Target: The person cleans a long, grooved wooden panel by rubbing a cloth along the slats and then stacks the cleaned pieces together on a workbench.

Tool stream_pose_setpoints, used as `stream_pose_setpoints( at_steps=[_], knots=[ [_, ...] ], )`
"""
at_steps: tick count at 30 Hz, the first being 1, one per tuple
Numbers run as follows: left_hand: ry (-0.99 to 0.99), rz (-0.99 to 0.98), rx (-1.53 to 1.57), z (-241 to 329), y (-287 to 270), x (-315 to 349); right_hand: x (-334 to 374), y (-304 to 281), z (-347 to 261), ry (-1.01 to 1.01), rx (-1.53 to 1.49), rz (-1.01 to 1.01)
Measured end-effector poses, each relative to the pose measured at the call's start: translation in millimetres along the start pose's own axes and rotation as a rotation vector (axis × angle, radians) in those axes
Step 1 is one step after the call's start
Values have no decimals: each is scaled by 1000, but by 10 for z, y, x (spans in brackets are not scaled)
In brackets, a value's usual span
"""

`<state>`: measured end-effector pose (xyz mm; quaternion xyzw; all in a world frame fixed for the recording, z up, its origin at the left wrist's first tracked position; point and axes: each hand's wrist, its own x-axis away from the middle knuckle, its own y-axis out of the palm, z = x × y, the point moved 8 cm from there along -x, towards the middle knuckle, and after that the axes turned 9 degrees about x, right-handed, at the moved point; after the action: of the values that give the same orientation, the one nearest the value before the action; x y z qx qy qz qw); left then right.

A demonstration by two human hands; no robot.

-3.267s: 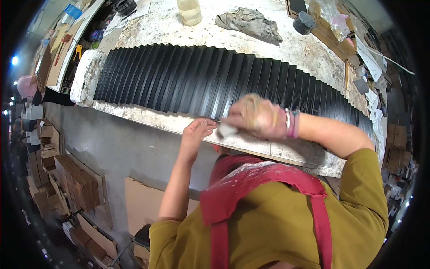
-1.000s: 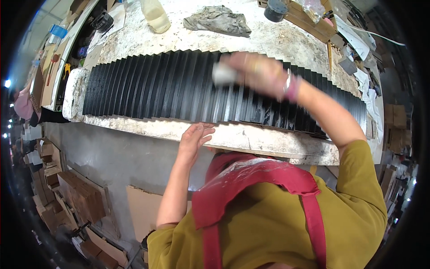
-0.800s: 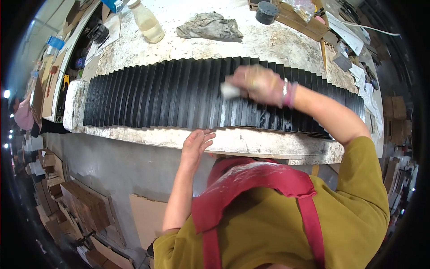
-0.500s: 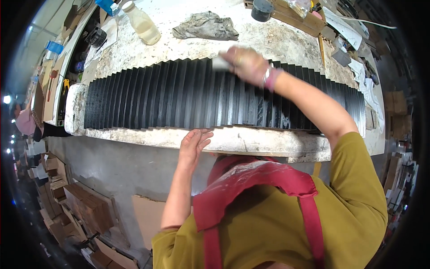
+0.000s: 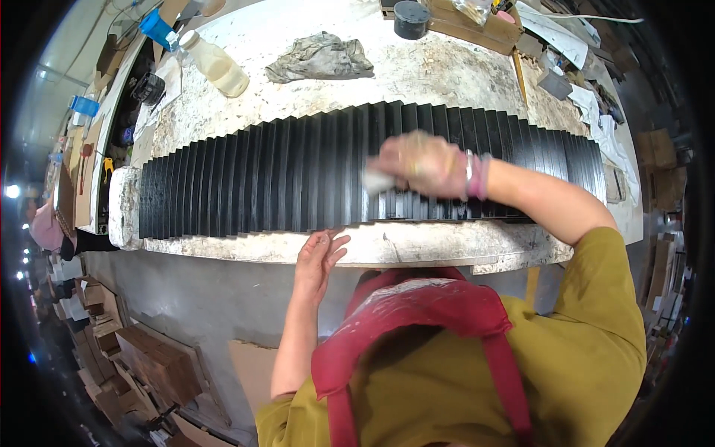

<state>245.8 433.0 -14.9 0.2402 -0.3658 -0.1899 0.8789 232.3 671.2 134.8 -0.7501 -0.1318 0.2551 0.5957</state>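
Observation:
A long black pleated bellows cover [image 5: 298,175] lies stretched from left to right along the near side of the table, its folds standing as ridges. Over its middle, right of centre, my right hand [image 5: 428,164] is closed on a small whitish pad [image 5: 378,181], pressed against or just above the folds. Motion smears both, so whether the pad is cloth or sponge cannot be told. My left hand [image 5: 320,257] rests by the table's front edge, fingers apart, its tips at or next to the lower edge of the bellows cover, holding nothing I can see.
Behind the bellows cover lies a crumpled grey rag [image 5: 320,58]. A bottle of pale liquid [image 5: 214,65] stands far left, and a dark round tub [image 5: 411,20] far right beside a cardboard box [image 5: 477,26]. The stained white table [image 5: 246,248] ends just before my body; flattened cardboard [image 5: 253,372] leans below.
My right hand has drawn the whitish pad from the far edge of the bellows cover toward me, onto its middle. My left hand stays by the near edge. The view has shifted slightly.

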Motion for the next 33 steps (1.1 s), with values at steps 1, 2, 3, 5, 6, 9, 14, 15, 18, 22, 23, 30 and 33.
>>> stream_pose_setpoints(
  at_steps=[1,2,3,5,6,9,14,15,18,22,23,30,33],
  knots=[
    [-1,17,-7,-6,45,14,70,-8,-160,-86,-69,-102],
    [-1,35,-13,4,115,32,55,-41,-57,-55,-86,-41],
    [-1,56,-17,-6,160,48,8,-90,217,51,1,58],
    [8,9,-30,-45,283,19,12,-161,989,360,3,206],
    [11,5,-36,-75,340,-4,44,-99,1209,450,109,102],
    [73,52,-8,-100,302,25,77,86,1164,496,28,-178],
    [149,125,72,-199,368,138,-6,-265,931,311,93,-5],
    [164,113,95,-235,377,113,-42,-295,971,319,85,86],
    [189,120,194,-348,408,100,37,6,734,276,152,68],
    [209,128,271,-409,358,127,361,-56,-350,-194,-89,-15],
    [202,128,267,-409,365,117,355,-114,-414,-198,-169,14],
    [104,91,350,-446,272,46,357,-58,-755,-244,-94,104],
    [96,3,335,-433,354,91,334,-233,-512,-154,-142,-68]
  ],
)
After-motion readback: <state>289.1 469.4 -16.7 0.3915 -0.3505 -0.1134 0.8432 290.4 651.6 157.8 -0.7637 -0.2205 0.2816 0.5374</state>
